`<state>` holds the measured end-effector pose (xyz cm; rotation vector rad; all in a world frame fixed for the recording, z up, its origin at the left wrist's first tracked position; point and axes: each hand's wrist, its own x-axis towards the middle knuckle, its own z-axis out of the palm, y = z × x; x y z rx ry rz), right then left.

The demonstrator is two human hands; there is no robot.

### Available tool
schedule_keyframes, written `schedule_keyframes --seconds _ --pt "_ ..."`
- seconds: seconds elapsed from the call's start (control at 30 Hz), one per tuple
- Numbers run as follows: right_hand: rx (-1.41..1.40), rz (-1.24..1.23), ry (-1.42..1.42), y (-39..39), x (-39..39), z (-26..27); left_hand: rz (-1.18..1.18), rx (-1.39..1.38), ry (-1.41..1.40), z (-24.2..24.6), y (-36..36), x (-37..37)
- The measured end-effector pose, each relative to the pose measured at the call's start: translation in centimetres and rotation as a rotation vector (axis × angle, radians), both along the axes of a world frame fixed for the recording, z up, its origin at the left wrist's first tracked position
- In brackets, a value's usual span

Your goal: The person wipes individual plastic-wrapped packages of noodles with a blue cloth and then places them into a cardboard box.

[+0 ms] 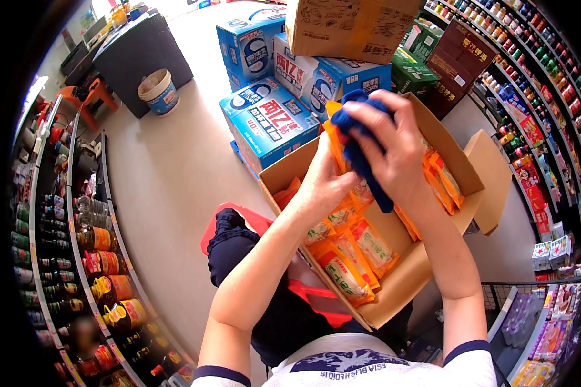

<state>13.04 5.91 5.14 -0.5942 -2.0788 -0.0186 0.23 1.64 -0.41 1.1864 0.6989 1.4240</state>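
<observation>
Over an open cardboard box [406, 271], my left hand [331, 176] grips an orange plastic packet [336, 140], most of which is hidden by the hands and cloth. My right hand [392, 140] holds a dark blue cloth [363, 121] against that packet; the hand is slightly blurred. Inside the box lie several orange packets with clear windows, among them a group [351, 261] in the near part and more packets [440, 181] along the right side. Part of the box's bare bottom shows between the groups.
Blue printed cartons [271, 121] are stacked beyond the box, with a brown carton [353, 29] on top. A red plastic stool [319, 300] is partly visible under the box. Shelves of bottles [106, 261] line the left; stocked shelves [527, 130] curve along the right. A bucket [159, 92] stands by a dark counter [143, 63].
</observation>
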Motion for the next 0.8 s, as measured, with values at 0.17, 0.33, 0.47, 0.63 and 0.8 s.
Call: schedule_keyframes --seconds 0.17,0.33,0.47,0.63,0.8 --pt "-0.057 -0.188 0.105 1.6 0.8 0.0 -0.055 -0.100 -0.222 0.1 -0.5 -0.1" --pt "0.002 0.009 -0.129 -1.5 0.6 -2.0 0.134 -0.228 -0.445 -0.2 -0.3 0.0" --pt "0.060 0.130 -0.338 -3.5 1.1 -2.5 0.237 -0.293 -0.430 0.0 -0.1 -0.7" --pt "-0.110 0.259 -0.524 -4.8 3.3 -4.4 0.247 -0.191 -0.493 0.9 0.1 -1.4" --pt "-0.836 0.153 -0.135 -3.8 6.7 -5.5 0.274 -0.144 -0.531 0.9 0.4 -2.2"
